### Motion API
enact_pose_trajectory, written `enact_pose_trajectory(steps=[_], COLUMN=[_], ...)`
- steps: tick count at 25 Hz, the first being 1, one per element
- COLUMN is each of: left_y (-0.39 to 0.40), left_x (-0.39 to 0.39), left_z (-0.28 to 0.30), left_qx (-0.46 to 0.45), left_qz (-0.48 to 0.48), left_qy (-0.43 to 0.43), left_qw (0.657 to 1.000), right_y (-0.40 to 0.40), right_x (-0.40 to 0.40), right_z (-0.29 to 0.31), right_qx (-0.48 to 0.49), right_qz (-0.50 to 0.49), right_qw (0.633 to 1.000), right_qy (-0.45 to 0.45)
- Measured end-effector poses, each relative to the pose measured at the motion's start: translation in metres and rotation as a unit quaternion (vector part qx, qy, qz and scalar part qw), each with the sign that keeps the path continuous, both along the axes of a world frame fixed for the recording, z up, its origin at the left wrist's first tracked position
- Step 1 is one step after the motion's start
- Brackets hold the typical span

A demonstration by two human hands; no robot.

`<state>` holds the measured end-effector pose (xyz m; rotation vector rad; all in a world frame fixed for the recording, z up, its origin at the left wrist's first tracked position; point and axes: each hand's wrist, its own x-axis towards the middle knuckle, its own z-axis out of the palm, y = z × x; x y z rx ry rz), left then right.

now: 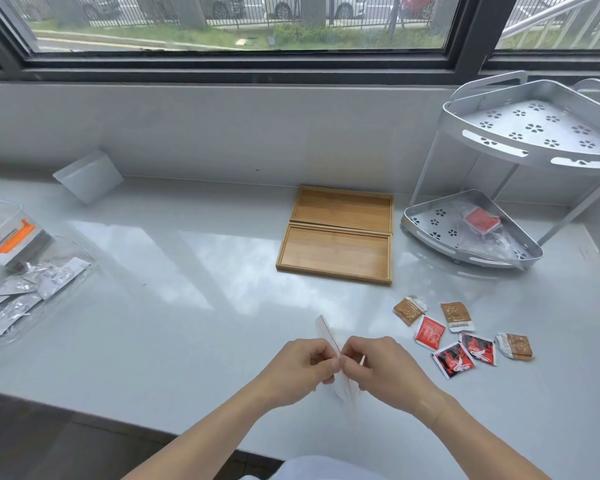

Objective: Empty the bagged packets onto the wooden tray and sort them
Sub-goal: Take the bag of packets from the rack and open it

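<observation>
My left hand (300, 367) and my right hand (378, 365) meet near the counter's front edge, both pinching a clear plastic bag (329, 336) with a red-lined top. To their right, several small packets lie loose on the counter: brown ones (408, 309), a red one (429, 332) and black-and-red ones (453, 359). A wooden tray (336, 273) with two compartments sits beyond the hands, with nothing in it.
A two-tier metal corner rack (471, 258) stands at the right; its lower shelf holds a clear bag with a red packet (482, 220). At the left lie a bag of silver packets (25, 289) and a clear container (4, 233). A window wall runs behind.
</observation>
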<state>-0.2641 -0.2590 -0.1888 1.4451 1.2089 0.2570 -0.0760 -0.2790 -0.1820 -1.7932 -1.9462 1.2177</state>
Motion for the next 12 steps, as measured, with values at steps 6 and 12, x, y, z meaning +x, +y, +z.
enact_pose_trajectory(steps=[6,12], left_y=[0.000,0.004], left_x=[0.008,0.014], left_z=[0.010,0.014], left_qx=[0.037,0.104], left_qz=[0.019,0.045], left_qy=[0.033,0.073], left_qw=[0.999,0.991], right_y=[0.003,0.007], right_x=[-0.003,0.009], right_z=[0.000,0.005], right_qx=[0.064,0.121], right_qz=[-0.028,-0.069], right_qw=[0.997,0.984], right_qy=[-0.027,-0.110])
